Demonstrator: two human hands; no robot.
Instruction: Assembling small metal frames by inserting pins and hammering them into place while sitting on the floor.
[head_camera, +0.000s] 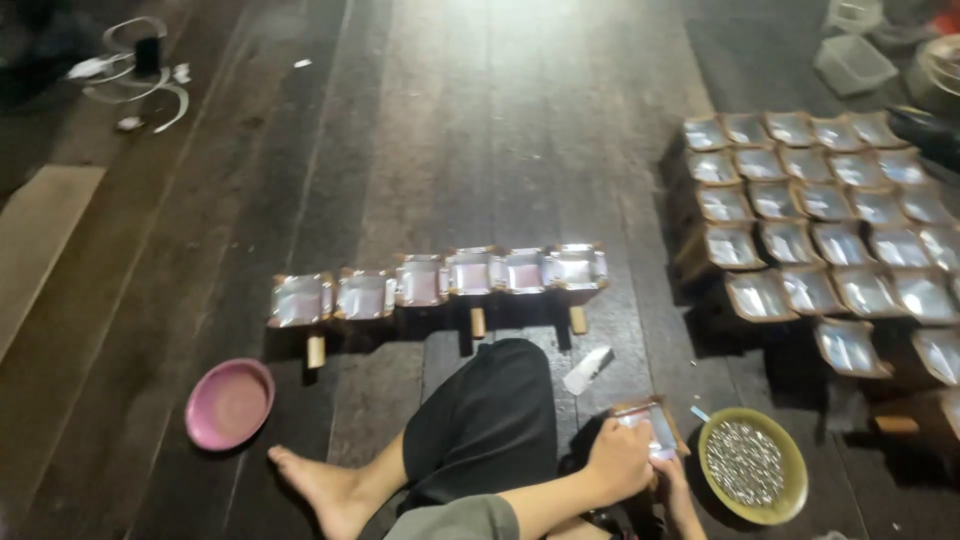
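My left hand grips a small square tray with a brown rim and a shiny foil lining, held low by my bent knee. My right hand sits just under and to the right of that tray, touching its lower edge; its fingers are partly hidden. Right beside both hands stands a yellow-green bowl filled with small silvery pieces. A row of several finished foil trays lies on the dark wooden floor in front of me.
A large block of several foil trays covers the floor at right. A pink bowl lies near my bare foot. A white strip lies by my knee. Clear plastic boxes stand far right, white tape scraps far left.
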